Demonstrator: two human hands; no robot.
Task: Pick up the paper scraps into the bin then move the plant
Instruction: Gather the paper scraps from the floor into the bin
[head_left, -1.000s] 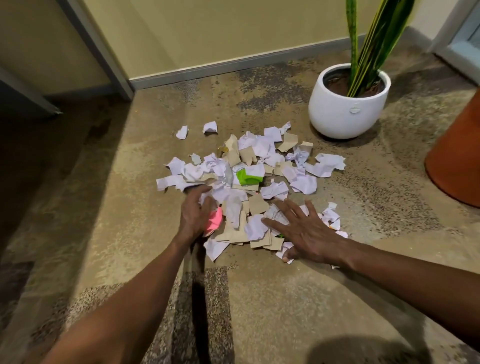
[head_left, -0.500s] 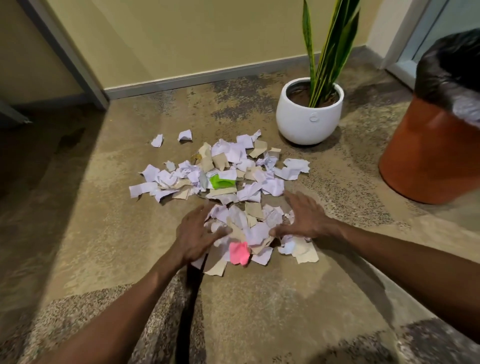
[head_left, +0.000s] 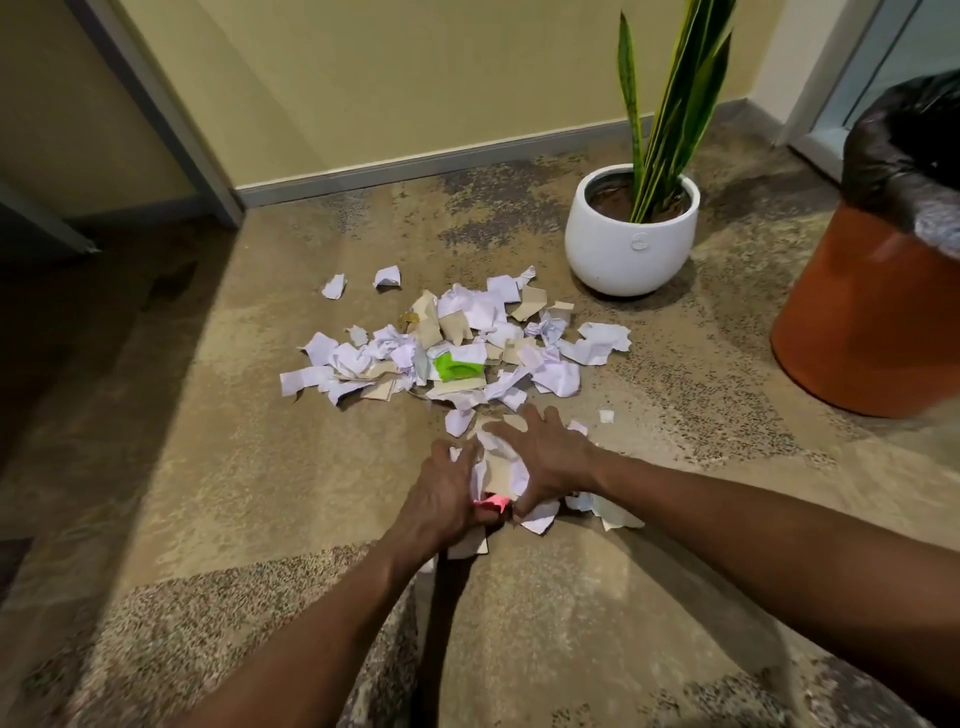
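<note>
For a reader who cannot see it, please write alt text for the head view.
Two hands, left hand and right hand, squeeze a bundle of paper scraps together on the carpet. More scraps lie beyond, near a white potted plant and an orange bin.

You see white and tan paper scraps (head_left: 467, 343), with one bright green scrap (head_left: 456, 367) among them and a pink scrap (head_left: 493, 501) at six o'clock of it. At two o'clock, the plant (head_left: 670, 109) shows dark green leaves edged yellow in a white pot (head_left: 628, 244). At three o'clock, the orange bin (head_left: 862, 322) wears a black liner (head_left: 904, 156). The carpet (head_left: 208, 467) is mottled tan and grey.
</note>
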